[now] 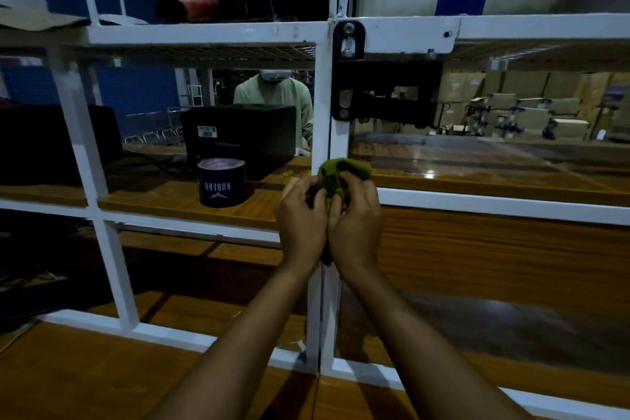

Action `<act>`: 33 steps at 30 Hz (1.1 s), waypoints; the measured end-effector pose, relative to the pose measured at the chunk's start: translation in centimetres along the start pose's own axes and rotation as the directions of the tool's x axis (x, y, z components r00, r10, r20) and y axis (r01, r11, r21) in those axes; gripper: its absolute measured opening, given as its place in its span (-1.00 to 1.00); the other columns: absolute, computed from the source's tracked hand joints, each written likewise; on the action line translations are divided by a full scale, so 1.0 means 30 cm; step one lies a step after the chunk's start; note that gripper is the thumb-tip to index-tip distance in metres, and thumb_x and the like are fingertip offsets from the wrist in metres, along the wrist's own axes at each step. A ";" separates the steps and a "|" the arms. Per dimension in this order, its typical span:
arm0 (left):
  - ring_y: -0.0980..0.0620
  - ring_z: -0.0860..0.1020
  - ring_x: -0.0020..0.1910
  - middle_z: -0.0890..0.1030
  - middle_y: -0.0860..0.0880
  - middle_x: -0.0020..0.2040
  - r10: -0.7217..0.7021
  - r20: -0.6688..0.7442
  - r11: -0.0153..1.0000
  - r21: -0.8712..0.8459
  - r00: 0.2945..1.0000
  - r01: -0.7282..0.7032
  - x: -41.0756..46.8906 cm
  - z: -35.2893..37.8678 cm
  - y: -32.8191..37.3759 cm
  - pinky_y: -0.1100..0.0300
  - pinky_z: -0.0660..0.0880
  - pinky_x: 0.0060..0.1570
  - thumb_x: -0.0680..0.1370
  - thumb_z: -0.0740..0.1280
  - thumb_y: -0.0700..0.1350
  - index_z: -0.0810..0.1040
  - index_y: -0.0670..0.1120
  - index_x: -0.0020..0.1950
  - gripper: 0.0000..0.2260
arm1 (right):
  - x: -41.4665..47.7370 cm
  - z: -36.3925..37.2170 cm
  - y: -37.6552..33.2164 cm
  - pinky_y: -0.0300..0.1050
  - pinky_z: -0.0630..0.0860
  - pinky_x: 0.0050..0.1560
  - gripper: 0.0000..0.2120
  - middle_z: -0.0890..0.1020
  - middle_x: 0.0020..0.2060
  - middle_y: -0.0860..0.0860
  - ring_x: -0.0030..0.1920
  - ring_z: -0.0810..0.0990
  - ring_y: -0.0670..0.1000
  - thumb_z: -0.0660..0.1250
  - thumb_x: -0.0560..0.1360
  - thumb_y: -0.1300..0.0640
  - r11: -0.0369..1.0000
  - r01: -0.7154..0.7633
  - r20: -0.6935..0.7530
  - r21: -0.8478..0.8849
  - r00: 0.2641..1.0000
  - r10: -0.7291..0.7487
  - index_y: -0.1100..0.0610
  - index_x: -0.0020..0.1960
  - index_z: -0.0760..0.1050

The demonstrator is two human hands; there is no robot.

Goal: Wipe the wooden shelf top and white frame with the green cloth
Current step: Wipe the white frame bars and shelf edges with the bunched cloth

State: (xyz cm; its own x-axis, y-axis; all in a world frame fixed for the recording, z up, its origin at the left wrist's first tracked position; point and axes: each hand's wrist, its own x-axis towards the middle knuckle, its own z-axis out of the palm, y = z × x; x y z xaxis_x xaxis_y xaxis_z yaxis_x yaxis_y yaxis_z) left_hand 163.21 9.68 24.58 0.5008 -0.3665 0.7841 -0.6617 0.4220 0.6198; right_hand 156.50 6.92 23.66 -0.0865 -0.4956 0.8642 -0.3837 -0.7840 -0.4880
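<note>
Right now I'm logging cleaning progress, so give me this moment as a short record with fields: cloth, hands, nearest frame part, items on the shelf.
cloth: green cloth, bunched up, held in both hands
left hand: closed on the cloth's left side
right hand: closed on the cloth's right side
nearest frame part: white upright post, right behind the cloth; contact cannot be told
shelf items: dark round tin and black box on the wooden shelf top, left of the hands

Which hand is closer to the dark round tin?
Left. The left hand is just right of the tin on the wooden shelf; the right hand sits farther right, both bunching the green cloth.
</note>
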 end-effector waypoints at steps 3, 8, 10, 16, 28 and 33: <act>0.15 0.57 -0.06 0.56 0.00 0.01 0.085 0.018 0.996 -0.006 0.996 -0.085 -0.021 -0.008 -0.009 0.39 0.51 -0.09 0.56 0.34 -0.28 0.62 -0.18 0.13 -0.83 | -0.017 -0.007 0.006 -0.26 0.43 -0.20 -0.70 0.53 0.08 0.16 -0.08 0.55 0.02 0.21 0.57 0.20 0.993 0.072 -0.014 -0.091 0.997 -0.073 0.21 0.26 0.52; 0.05 0.55 0.11 0.51 0.00 0.16 0.204 0.080 0.979 -0.020 0.976 -0.203 -0.036 -0.008 -0.044 0.15 0.57 0.08 0.53 0.38 -0.31 0.57 -0.22 0.24 -0.72 | -0.035 0.001 0.050 -0.08 0.57 -0.11 -0.64 0.55 0.16 0.26 0.05 0.60 0.18 0.18 0.56 0.17 0.946 0.193 0.007 -0.259 0.980 -0.198 0.29 0.30 0.46; 0.00 0.53 0.17 0.52 -0.08 0.19 0.265 0.092 0.964 0.006 0.960 -0.267 -0.043 -0.004 -0.056 0.16 0.52 0.16 0.51 0.40 -0.32 0.56 -0.26 0.25 -0.69 | -0.048 0.006 0.075 0.00 0.57 -0.04 -0.64 0.54 0.20 0.26 0.11 0.54 0.21 0.24 0.56 0.18 0.930 0.212 0.012 -0.301 0.976 -0.218 0.28 0.31 0.46; -0.19 0.44 0.30 0.52 -0.30 0.26 0.493 0.136 0.858 0.089 0.859 -0.506 -0.053 0.035 -0.103 0.04 0.41 0.33 0.53 0.36 -0.27 0.49 -0.35 0.31 -0.64 | -0.025 -0.031 0.135 0.09 0.36 0.24 -0.67 0.53 0.25 0.22 0.27 0.40 0.19 0.29 0.53 0.18 0.893 0.311 0.055 -0.324 0.949 -0.310 0.22 0.28 0.50; -0.20 0.44 0.28 0.56 -0.29 0.25 0.676 0.291 0.665 0.155 0.677 -0.731 0.006 0.063 -0.072 0.08 0.31 0.40 0.65 0.20 -0.18 0.54 -0.34 0.26 -0.70 | 0.071 -0.187 0.159 0.02 0.25 0.38 -0.60 0.52 0.31 0.23 0.42 0.34 0.16 0.29 0.48 0.23 0.856 0.412 0.235 -0.314 0.907 -0.350 0.28 0.30 0.49; -0.22 0.53 0.16 0.58 -0.24 0.25 0.699 0.305 0.654 0.094 0.647 -0.751 -0.031 0.187 -0.004 -0.03 0.45 0.18 0.60 0.26 -0.21 0.57 -0.28 0.25 -0.72 | 0.080 -0.310 0.249 0.06 0.19 0.44 -0.55 0.50 0.32 0.26 0.41 0.33 0.18 0.31 0.43 0.26 0.845 0.345 0.215 -0.409 0.936 -0.279 0.31 0.31 0.48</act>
State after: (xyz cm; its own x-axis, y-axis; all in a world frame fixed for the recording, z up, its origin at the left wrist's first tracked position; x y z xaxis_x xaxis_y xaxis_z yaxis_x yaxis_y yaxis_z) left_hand 159.70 5.31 23.60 -0.3087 -0.1948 0.9310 -0.8610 0.4732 -0.1865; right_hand 144.89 3.34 23.24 0.2232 -0.3258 0.9187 -0.7303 -0.6802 -0.0638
